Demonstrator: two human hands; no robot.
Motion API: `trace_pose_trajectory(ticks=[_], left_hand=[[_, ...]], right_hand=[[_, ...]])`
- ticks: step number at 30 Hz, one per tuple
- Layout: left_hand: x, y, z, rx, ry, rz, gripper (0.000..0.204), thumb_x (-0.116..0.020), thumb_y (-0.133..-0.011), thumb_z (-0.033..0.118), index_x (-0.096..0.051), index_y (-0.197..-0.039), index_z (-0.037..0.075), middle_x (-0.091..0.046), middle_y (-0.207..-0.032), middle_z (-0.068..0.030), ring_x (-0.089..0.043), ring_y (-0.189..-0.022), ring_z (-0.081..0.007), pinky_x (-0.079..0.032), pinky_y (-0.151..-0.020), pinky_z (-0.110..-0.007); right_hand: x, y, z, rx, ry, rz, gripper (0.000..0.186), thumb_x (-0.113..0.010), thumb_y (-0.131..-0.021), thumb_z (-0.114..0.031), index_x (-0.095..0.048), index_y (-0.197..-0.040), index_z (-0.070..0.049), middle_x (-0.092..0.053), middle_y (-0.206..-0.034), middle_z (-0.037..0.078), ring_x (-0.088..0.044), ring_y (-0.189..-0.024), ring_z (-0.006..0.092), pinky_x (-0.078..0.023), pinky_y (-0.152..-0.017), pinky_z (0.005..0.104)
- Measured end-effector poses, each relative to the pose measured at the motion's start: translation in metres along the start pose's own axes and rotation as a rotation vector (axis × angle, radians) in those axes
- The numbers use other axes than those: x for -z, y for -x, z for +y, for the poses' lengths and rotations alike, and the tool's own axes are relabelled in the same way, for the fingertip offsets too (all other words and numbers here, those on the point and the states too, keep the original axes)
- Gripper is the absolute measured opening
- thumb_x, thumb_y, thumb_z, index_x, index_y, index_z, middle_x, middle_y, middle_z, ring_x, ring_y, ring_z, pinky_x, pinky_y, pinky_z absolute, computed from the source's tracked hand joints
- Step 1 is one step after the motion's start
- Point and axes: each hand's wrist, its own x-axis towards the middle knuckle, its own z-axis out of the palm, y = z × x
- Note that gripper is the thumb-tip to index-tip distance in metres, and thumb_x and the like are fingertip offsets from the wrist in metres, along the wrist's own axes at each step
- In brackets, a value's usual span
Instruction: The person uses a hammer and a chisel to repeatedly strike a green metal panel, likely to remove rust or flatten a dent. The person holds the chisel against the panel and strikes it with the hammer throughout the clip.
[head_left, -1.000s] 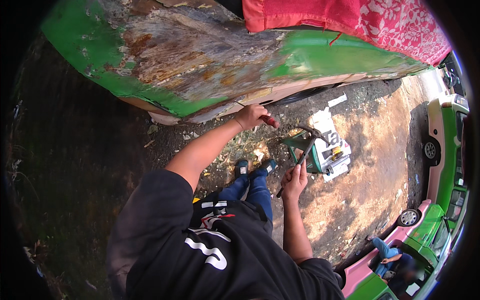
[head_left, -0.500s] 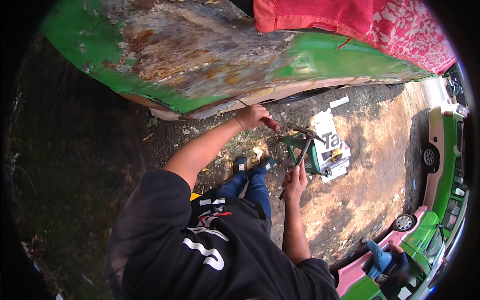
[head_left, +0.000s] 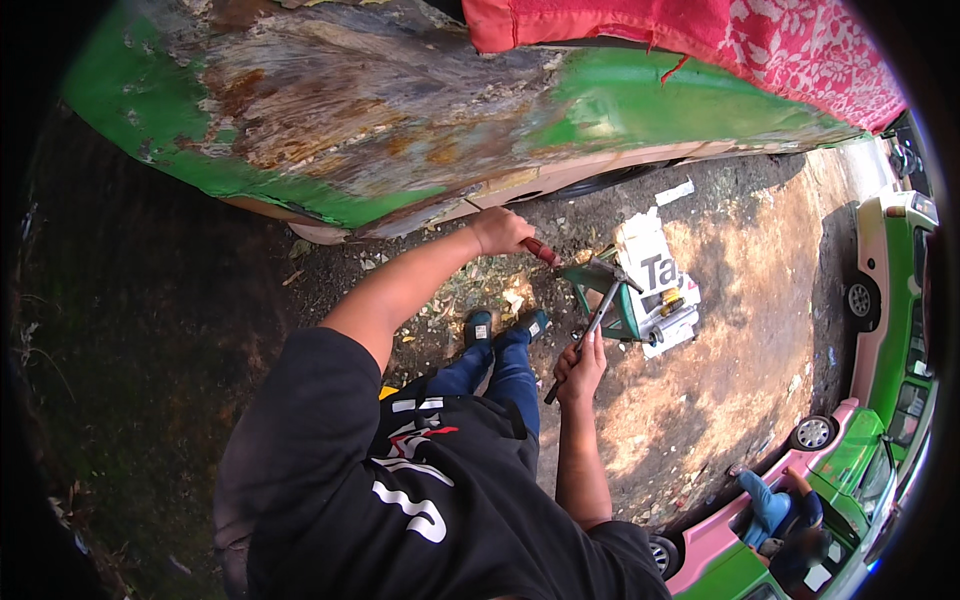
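Observation:
My left hand is closed around a red-handled screwdriver. Its thin shaft shows past my fingers and points at the lower edge of a vehicle's body panel; I cannot tell whether the tip touches. That panel is green, with a wide patch of bare, rusty, scraped metal. In my right hand is a hammer, gripped low on its dark handle. The hammer's head is up near the butt of the screwdriver handle, slightly apart from it.
Behind the hammer stands a small green stool, beside a printed sheet with cans and rolls on it. A red patterned cloth drapes over the vehicle. At right, a person sits by parked green-and-pink vehicles. Paint flakes litter the ground.
My right hand and the hammer have shifted slightly down and left. The screwdriver handle has tilted a little, and the whole view has moved slightly.

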Motion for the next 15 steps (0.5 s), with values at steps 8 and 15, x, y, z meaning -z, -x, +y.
trace_pose_trajectory(ticks=[8, 15], left_hand=[[-0.006, -0.003, 0.0, 0.015, -0.024, -0.085, 0.015, -0.062, -0.079, 0.027, -0.059, -0.074, 0.013, -0.066, -0.072, -0.007, -0.067, -0.068, -0.0298, -0.053, -0.06, -0.043], [-0.01, -0.001, -0.001, 0.058, -0.031, -0.14, 0.013, -0.062, -0.079, 0.027, -0.061, -0.075, 0.014, -0.067, -0.075, -0.0073, -0.067, -0.071, -0.03, -0.053, -0.063, -0.044]], right_hand=[[-0.004, 0.0, 0.009, -0.011, -0.143, -0.012, 0.039, -0.047, -0.104, -0.028, -0.046, -0.142, -0.02, -0.035, -0.06, -0.005, -0.031, -0.041, 0.0044, -0.025, -0.035, 0.0206], [-0.001, -0.001, 0.014, -0.049, -0.02, -0.022, 0.038, -0.046, -0.104, -0.025, -0.047, -0.142, -0.02, -0.035, -0.06, -0.005, -0.03, -0.041, 0.0044, -0.025, -0.035, 0.0205]])
